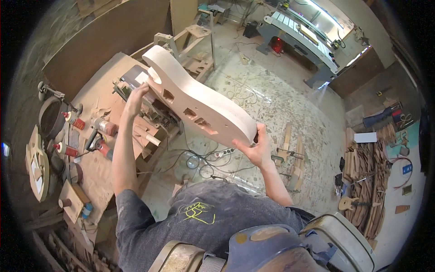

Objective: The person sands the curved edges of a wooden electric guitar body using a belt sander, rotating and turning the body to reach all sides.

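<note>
An unfinished pale wooden guitar body (213, 97) is held up and tilted in front of me, with several routed cavities in the face turned toward me. At its upper-left end, beside the rounded cutaway, my left hand (136, 97) grips the edge; its fingertips are partly hidden. My right hand (257, 147) clasps the opposite, lower-right end, thumb on the near face and fingers round the rim. Behind the left end of the body stands a bench machine (136, 79) with a flat metal top, partly covered by the body and my arm.
On the left, a wooden workbench (97, 86) carries glue bottles (74, 120), a power tool (102, 145) and wood offcuts. Cables (204, 158) lie across the dusty floor. A large machine table (299, 41) stands far right, and stacked wood strips (367, 181) lean at the right wall.
</note>
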Demonstrator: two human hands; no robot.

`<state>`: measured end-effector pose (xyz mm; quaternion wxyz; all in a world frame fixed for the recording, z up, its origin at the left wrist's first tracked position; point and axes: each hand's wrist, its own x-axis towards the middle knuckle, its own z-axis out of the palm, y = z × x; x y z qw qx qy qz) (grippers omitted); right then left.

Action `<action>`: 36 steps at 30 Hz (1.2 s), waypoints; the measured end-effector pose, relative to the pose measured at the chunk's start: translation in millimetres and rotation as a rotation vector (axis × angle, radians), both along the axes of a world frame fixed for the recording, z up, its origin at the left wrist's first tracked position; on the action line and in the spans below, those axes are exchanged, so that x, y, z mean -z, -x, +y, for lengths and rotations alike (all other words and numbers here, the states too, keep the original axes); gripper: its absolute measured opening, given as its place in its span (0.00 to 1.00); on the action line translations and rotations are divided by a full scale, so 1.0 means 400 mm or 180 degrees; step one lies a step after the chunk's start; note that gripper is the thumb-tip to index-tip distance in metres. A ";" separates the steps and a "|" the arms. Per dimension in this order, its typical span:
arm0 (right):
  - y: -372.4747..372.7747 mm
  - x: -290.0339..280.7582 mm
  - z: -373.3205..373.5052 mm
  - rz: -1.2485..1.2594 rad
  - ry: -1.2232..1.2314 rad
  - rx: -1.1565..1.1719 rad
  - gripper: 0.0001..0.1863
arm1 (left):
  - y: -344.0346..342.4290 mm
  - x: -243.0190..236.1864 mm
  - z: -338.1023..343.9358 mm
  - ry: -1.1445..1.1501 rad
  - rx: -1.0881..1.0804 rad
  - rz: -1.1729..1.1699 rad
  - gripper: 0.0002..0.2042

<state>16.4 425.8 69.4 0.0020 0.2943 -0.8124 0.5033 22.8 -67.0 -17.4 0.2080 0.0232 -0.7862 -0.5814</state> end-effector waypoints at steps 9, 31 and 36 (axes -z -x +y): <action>0.005 0.063 0.007 -0.0078 0.0309 0.0047 0.36 | -0.006 -0.045 -0.022 0.2004 0.0149 -0.0288 0.19; 0.034 -0.451 0.073 0.0707 -0.0071 -0.0413 0.32 | -0.009 -0.055 0.229 0.0127 0.0739 -0.0866 0.23; 0.068 -0.623 -0.044 0.0848 -0.0477 -0.0682 0.30 | 0.017 -0.043 0.263 -0.0735 0.0785 -0.0891 0.38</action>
